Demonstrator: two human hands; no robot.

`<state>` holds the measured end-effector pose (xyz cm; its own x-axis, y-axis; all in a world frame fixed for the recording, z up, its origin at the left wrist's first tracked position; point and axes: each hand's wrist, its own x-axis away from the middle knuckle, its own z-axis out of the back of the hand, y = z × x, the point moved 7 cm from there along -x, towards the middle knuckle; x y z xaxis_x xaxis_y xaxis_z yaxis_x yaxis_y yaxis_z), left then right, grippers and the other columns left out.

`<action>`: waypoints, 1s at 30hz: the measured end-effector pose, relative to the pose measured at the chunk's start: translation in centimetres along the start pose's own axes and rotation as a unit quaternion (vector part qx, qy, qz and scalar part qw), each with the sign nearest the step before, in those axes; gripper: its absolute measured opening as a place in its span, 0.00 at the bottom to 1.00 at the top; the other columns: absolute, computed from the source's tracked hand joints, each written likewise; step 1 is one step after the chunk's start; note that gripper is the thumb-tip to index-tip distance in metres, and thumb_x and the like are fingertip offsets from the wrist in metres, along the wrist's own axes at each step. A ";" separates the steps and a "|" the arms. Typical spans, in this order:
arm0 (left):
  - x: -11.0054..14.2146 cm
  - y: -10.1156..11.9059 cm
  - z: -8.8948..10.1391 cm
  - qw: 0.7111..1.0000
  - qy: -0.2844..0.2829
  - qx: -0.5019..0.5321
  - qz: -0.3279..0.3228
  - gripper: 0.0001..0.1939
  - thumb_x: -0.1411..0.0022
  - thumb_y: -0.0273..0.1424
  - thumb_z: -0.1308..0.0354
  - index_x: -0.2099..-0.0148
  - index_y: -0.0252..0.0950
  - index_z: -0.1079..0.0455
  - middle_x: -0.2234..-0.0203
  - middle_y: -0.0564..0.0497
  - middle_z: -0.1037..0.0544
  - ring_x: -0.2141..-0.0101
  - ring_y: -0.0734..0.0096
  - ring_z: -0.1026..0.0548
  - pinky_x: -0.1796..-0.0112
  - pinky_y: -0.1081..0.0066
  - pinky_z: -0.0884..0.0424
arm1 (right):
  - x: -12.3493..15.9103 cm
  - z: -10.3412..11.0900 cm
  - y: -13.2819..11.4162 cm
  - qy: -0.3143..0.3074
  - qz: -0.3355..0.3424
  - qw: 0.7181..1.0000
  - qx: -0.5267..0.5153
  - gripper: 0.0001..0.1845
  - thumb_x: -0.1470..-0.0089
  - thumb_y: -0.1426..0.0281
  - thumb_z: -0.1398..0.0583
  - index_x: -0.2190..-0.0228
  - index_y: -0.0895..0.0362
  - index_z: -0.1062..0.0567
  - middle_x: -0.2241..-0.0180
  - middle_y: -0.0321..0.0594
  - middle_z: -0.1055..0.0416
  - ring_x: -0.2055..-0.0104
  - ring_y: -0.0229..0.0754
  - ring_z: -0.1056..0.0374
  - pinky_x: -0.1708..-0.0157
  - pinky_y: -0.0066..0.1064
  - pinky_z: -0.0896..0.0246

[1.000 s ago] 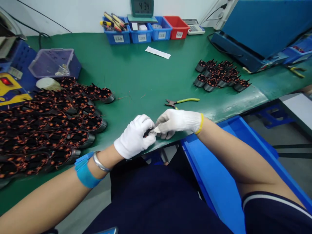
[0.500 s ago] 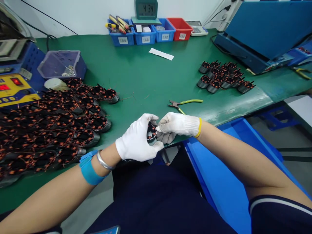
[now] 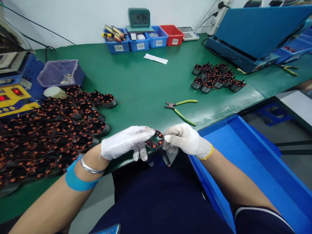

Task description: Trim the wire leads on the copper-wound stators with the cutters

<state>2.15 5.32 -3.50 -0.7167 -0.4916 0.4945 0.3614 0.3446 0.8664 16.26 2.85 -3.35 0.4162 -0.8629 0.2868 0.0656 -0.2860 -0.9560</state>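
Observation:
Between my hands, near the front edge of the table, is a ring-shaped motor stator [image 3: 155,140] with copper windings and a dark rim. My left hand [image 3: 130,141], in a white glove, grips its left side near the top, while other fingers hang loosely below. At its right rim, my right hand [image 3: 181,138], gloved in white with a yellow cuff, pinches with thumb and fingers. Those fingers hide part of the ring, and whether they also hold a wire end cannot be made out. Behind my right hand, green-handled cutting pliers [image 3: 179,110] lie spread on the table.
Many wound stators [image 3: 51,130] crowd the left side; a smaller group [image 3: 216,78] stands at the right. A purple bin [image 3: 62,73], blue tool boxes [image 3: 118,47] and a red box [image 3: 172,34] line the back. A blue tray [image 3: 234,162] sits below the table edge.
My left hand has turned and shifted left, exposing more of the stator's ring. The right hand stays at its right side. The view has shifted slightly, and the pliers now show fully.

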 end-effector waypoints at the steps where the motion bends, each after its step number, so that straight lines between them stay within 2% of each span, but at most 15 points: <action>1: 0.3 0.4 -0.3 1.000 0.010 -0.019 -0.021 0.26 0.40 0.48 0.43 0.46 0.38 0.34 0.66 0.46 0.22 0.77 0.67 0.23 0.81 0.71 0.30 | 0.2 0.0 0.2 0.000 -0.001 1.000 -0.009 0.13 0.53 0.62 0.37 0.77 0.60 0.26 0.79 0.38 0.26 0.82 0.32 0.33 0.82 0.21 0.36; 4: 1.6 2.8 -0.4 0.967 0.125 -0.117 -0.188 0.21 0.42 0.38 0.39 0.47 0.41 0.33 0.55 0.42 0.24 0.63 0.61 0.21 0.65 0.63 0.22 | 0.4 0.1 1.0 0.013 -0.009 0.999 -0.048 0.15 0.55 0.60 0.36 0.79 0.60 0.27 0.81 0.38 0.27 0.84 0.31 0.36 0.86 0.20 0.41; 7: 3.7 4.5 -2.0 0.877 0.188 -0.269 -0.350 0.05 0.45 0.33 0.38 0.65 0.41 0.29 0.46 0.42 0.28 0.50 0.55 0.25 0.50 0.54 0.27 | 0.4 0.3 1.5 0.044 0.002 0.993 -0.106 0.16 0.57 0.58 0.36 0.80 0.58 0.28 0.84 0.36 0.30 0.87 0.31 0.40 0.89 0.21 0.45; 10: 5.1 4.7 -2.3 0.823 0.249 -0.290 -0.420 0.15 0.45 0.39 0.39 0.77 0.39 0.38 0.47 0.44 0.27 0.51 0.54 0.26 0.50 0.51 0.27 | 0.8 -0.2 0.8 0.041 0.019 0.993 -0.107 0.18 0.57 0.55 0.37 0.82 0.57 0.30 0.85 0.36 0.31 0.88 0.31 0.42 0.89 0.22 0.46; 11: 5.1 4.5 -1.6 0.830 0.284 -0.251 -0.409 0.17 0.43 0.43 0.40 0.76 0.39 0.39 0.49 0.43 0.26 0.52 0.54 0.25 0.52 0.51 0.26 | 1.0 -0.3 0.3 0.038 0.029 0.996 -0.081 0.18 0.55 0.56 0.38 0.82 0.57 0.30 0.85 0.36 0.31 0.87 0.32 0.41 0.89 0.23 0.46; 13: 3.5 3.1 -0.2 0.903 0.280 -0.137 -0.296 0.21 0.40 0.52 0.48 0.71 0.39 0.36 0.55 0.41 0.24 0.59 0.56 0.22 0.59 0.53 0.23 | 1.6 -0.5 -1.3 0.045 0.075 0.996 0.009 0.17 0.51 0.58 0.39 0.82 0.57 0.29 0.84 0.36 0.32 0.85 0.32 0.39 0.86 0.23 0.44; 15: 1.0 0.8 -0.9 0.985 0.128 -0.032 -0.113 0.29 0.37 0.58 0.58 0.65 0.37 0.33 0.66 0.42 0.22 0.72 0.62 0.22 0.72 0.59 0.22 | 2.1 -0.6 -2.6 0.057 0.127 0.984 0.113 0.16 0.49 0.62 0.40 0.82 0.57 0.28 0.84 0.35 0.33 0.83 0.33 0.38 0.83 0.23 0.44; 17: 0.3 -0.2 -2.3 1.000 -0.011 0.021 -0.004 0.31 0.37 0.58 0.59 0.60 0.35 0.33 0.70 0.43 0.23 0.80 0.67 0.26 0.80 0.66 0.28 | 2.2 -0.5 -2.5 0.059 0.130 0.979 0.144 0.16 0.47 0.63 0.41 0.82 0.57 0.28 0.84 0.35 0.34 0.83 0.33 0.39 0.82 0.23 0.44; 18: 0.4 0.1 -2.4 0.999 -0.028 0.029 -0.005 0.29 0.37 0.56 0.55 0.56 0.35 0.33 0.68 0.43 0.23 0.79 0.68 0.25 0.81 0.67 0.29 | 2.0 -0.5 -1.8 0.055 0.109 0.985 0.121 0.17 0.47 0.61 0.41 0.81 0.57 0.28 0.83 0.35 0.34 0.83 0.33 0.39 0.83 0.23 0.44; 21: 1.6 2.7 -1.5 0.985 0.061 -0.026 -0.157 0.25 0.43 0.42 0.39 0.46 0.39 0.37 0.57 0.43 0.24 0.64 0.63 0.21 0.69 0.65 0.23 | 1.5 -0.6 1.2 0.039 0.025 0.999 -0.022 0.21 0.50 0.54 0.39 0.81 0.57 0.28 0.83 0.36 0.32 0.86 0.33 0.41 0.88 0.24 0.47; 23: 3.4 4.3 -1.9 0.945 0.110 -0.122 -0.283 0.21 0.48 0.34 0.35 0.51 0.41 0.32 0.53 0.42 0.25 0.55 0.59 0.23 0.55 0.57 0.25 | 1.4 -0.8 2.6 0.035 -0.001 0.995 -0.090 0.23 0.55 0.50 0.37 0.82 0.57 0.29 0.85 0.36 0.32 0.89 0.32 0.44 0.90 0.23 0.50; 25: 5.0 5.0 -3.3 0.887 0.113 -0.216 -0.392 0.11 0.51 0.33 0.33 0.64 0.41 0.30 0.54 0.43 0.24 0.54 0.57 0.23 0.50 0.54 0.28 | 1.6 -1.2 2.9 0.029 -0.009 0.993 -0.115 0.24 0.57 0.49 0.36 0.83 0.57 0.30 0.87 0.35 0.34 0.90 0.32 0.46 0.91 0.24 0.52; 27: 6.1 5.1 -4.2 0.840 0.118 -0.247 -0.468 0.13 0.52 0.36 0.32 0.74 0.41 0.35 0.59 0.45 0.22 0.57 0.58 0.23 0.51 0.52 0.27 | 2.0 -1.6 1.9 0.018 0.006 0.996 -0.088 0.24 0.54 0.50 0.37 0.83 0.57 0.30 0.86 0.36 0.33 0.89 0.33 0.44 0.90 0.24 0.51; 28: 6.3 5.0 -3.9 0.832 0.148 -0.229 -0.483 0.17 0.50 0.40 0.32 0.76 0.41 0.37 0.60 0.45 0.22 0.58 0.58 0.23 0.52 0.51 0.27 | 2.3 -1.7 1.0 0.013 0.030 0.998 -0.050 0.23 0.50 0.51 0.39 0.82 0.57 0.30 0.85 0.37 0.32 0.88 0.34 0.42 0.89 0.24 0.50; 30: 5.6 4.5 -1.8 0.855 0.241 -0.133 -0.439 0.19 0.44 0.48 0.39 0.75 0.40 0.37 0.63 0.43 0.22 0.58 0.57 0.23 0.52 0.49 0.27 | 2.9 -1.7 -1.8 0.018 0.119 0.990 0.071 0.21 0.44 0.57 0.43 0.81 0.57 0.29 0.83 0.37 0.32 0.84 0.34 0.40 0.85 0.25 0.47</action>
<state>0.77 2.68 3.30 -0.4754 -0.7623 -0.4392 -0.0207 -0.4894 0.8718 15.81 0.13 -0.72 0.4022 -0.9141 0.0523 0.0975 -0.0140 -0.9951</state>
